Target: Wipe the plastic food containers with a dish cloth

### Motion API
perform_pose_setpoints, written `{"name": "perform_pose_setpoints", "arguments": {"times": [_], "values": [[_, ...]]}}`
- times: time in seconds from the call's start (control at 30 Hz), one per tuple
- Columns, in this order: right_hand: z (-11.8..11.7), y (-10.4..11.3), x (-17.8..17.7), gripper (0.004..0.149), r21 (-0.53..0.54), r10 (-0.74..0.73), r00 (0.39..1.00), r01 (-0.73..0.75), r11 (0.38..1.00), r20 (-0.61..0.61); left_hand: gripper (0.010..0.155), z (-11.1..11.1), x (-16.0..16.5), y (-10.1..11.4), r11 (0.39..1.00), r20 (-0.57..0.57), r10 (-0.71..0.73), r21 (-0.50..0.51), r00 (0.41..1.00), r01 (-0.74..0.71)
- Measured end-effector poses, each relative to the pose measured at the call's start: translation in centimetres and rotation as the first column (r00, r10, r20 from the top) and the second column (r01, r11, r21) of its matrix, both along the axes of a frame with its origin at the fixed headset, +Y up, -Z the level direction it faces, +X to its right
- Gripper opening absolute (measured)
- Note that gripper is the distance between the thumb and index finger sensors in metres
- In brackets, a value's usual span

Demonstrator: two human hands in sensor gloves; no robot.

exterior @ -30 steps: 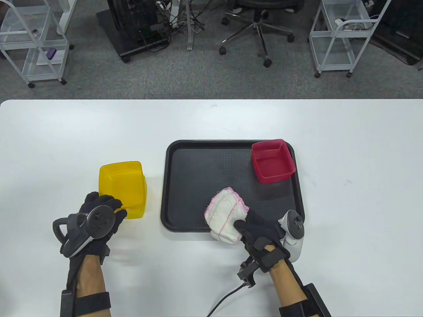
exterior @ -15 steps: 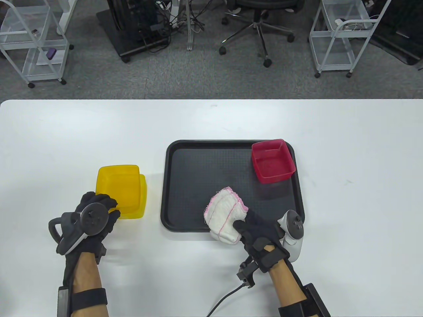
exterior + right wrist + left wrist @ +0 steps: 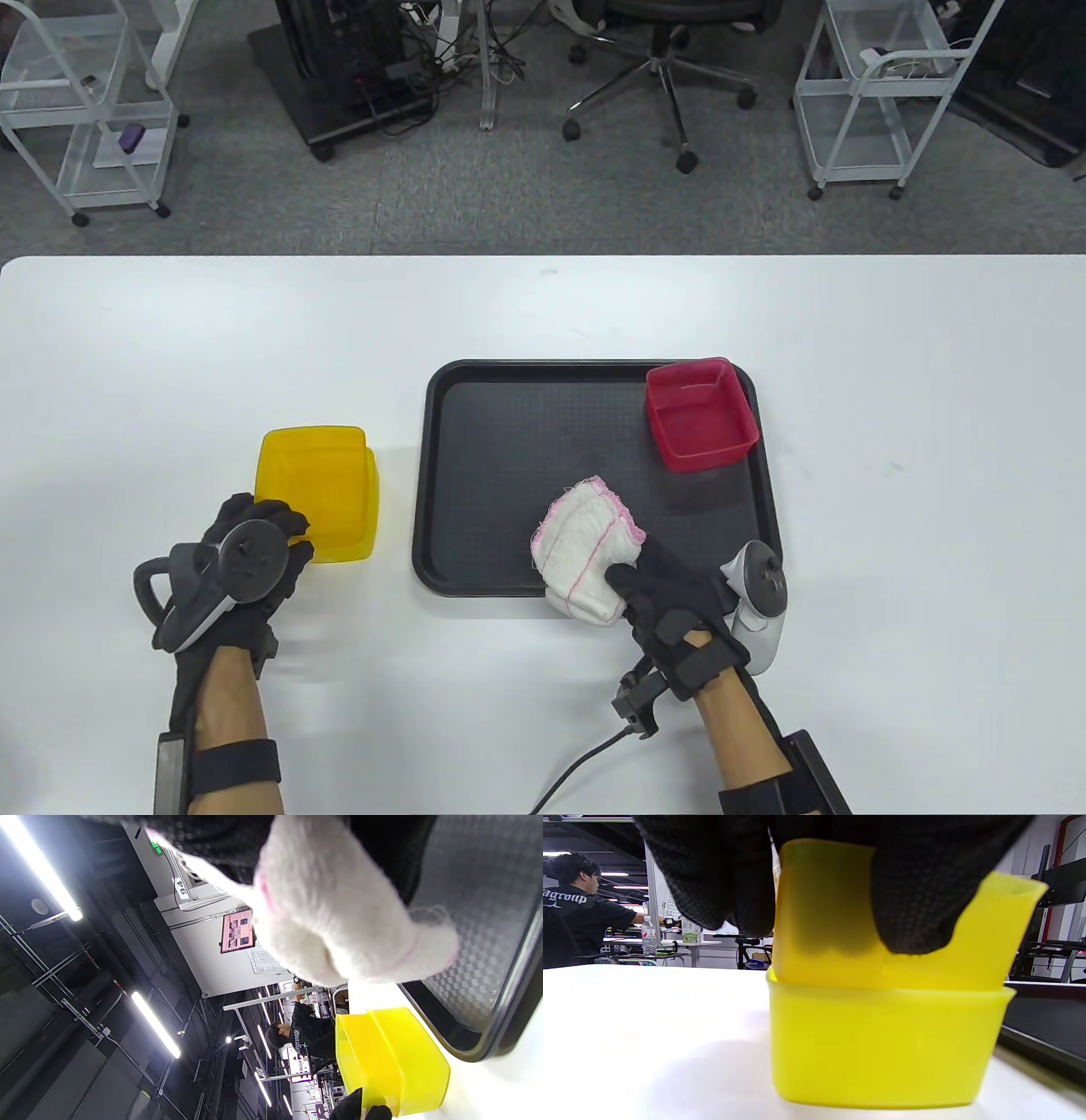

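Observation:
Two yellow plastic containers are nested on the table left of the tray. My left hand grips the near wall of the upper yellow container, which sits tilted inside the lower yellow container. In the left wrist view my fingers pinch the upper container above the lower one. My right hand holds a bunched white dish cloth with pink edging over the near edge of the tray. The cloth also shows in the right wrist view. A red container stands upright in the tray's far right corner.
A black tray lies at the table's middle; it also shows in the right wrist view. A cable runs off my right wrist toward the near edge. Carts and an office chair stand on the floor beyond the table.
My left hand shifted the upper yellow container a little left, then back right, within the lower one. My right hand with the cloth moved slightly right and nearer.

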State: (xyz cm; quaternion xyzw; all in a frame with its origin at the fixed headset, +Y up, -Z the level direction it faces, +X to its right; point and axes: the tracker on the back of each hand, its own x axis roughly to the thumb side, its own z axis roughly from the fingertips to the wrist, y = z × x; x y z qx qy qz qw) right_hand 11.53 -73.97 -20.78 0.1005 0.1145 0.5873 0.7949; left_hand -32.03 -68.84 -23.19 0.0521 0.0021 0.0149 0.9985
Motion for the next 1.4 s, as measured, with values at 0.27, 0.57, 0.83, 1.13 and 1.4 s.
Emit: {"name": "perform_pose_setpoints", "arguments": {"times": [0.27,0.57,0.83,1.13,1.4], "values": [[0.1,0.5,0.5,0.052,0.042,0.066,0.997,-0.068,0.997,0.042,0.048,0.0,0.1,-0.5,0.998,-0.01,0.021,-0.067,1.0,-0.021],[-0.4,4.9,7.0,0.049,0.184,0.291,0.908,-0.354,0.917,0.301,0.071,1.0,6.8,4.2,0.984,0.189,0.114,0.115,0.975,-0.138],[0.2,3.6,12.7,0.049,0.0,0.456,0.746,-0.521,0.853,0.485,0.073,-2.4,23.9,4.3,0.996,0.447,0.082,-0.002,0.891,-0.09],[0.4,2.6,12.4,0.049,-0.014,0.449,0.73,-0.517,0.856,0.516,0.072,-8.3,36.6,-0.6,0.995,0.463,-0.019,-0.082,0.886,0.064],[0.3,1.5,13.4,0.049,-0.043,0.383,0.773,-0.421,0.906,0.506,0.066,-11.7,39.3,-3.5,0.983,0.414,-0.023,-0.155,0.91,0.096]]}}
